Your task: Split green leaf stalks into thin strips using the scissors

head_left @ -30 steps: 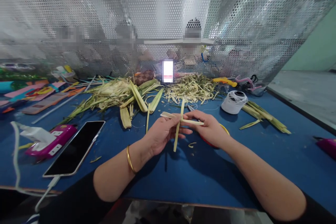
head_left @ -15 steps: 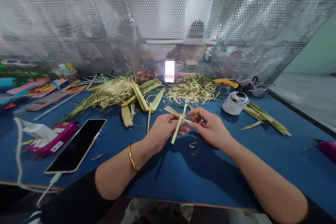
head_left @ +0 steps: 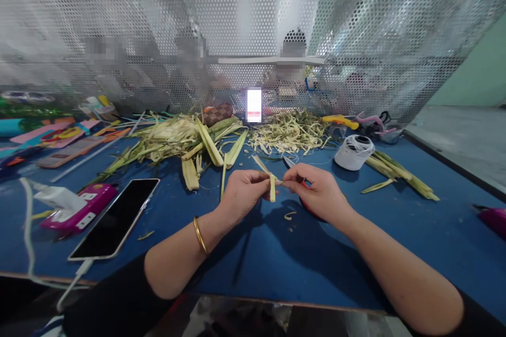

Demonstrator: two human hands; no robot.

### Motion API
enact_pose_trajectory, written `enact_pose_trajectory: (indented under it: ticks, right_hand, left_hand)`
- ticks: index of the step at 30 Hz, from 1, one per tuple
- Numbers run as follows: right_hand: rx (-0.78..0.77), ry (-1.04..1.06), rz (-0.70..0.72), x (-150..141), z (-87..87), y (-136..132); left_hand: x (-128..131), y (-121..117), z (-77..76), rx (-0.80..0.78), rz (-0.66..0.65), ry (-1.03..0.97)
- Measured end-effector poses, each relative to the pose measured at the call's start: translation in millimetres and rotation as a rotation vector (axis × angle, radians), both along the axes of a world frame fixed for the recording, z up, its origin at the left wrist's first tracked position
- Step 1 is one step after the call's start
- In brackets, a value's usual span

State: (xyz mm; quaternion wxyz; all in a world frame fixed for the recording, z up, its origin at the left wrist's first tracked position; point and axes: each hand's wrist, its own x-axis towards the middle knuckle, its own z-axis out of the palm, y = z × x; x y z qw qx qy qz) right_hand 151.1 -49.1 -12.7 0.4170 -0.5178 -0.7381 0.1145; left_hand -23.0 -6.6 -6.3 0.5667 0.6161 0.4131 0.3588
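Between my two hands is a small folded piece of pale green leaf strips, held just above the blue table. My left hand is closed, pinching it between thumb and fingers. On the other side my right hand pinches a short strip end that sticks out to the right. One strip end hangs down toward me, and another points up and away to the left. Partly hidden under my right hand lies a pair of scissors with red handles. Small curled scraps lie on the table below.
Heaps of leaves and shredded strips line the back, before a perforated metal screen. To the right are a white thread spool and stalks. A black-screened phone and magenta tissue pack lie left.
The long strips that formed a cross have been folded in, so less sticks out up and down. My right hand has drawn slightly away and pinches the right end.
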Motion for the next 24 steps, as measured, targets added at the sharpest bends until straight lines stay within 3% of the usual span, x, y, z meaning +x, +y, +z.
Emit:
enact_pose_trajectory:
  ticks: [8,11,18,24]
  right_hand:
    - [0.027,0.004,-0.012,2.0,-1.5,1.8]
    - [0.037,0.016,-0.034,2.7,-1.7,2.3]
    - [0.128,-0.044,-0.041,8.3,1.6,2.9]
    - [0.258,-0.293,0.037,10.3,4.3,1.9]
  left_hand:
    - [3.7,-1.0,-5.8,0.053,0.007,-0.054]
    - [5.3,-3.7,-0.4,-0.039,-0.048,-0.130]
    - [-3.3,2.5,8.1,-0.448,-0.164,-0.348]
    - [-5.2,1.3,1.6,-0.394,-0.240,-0.167]
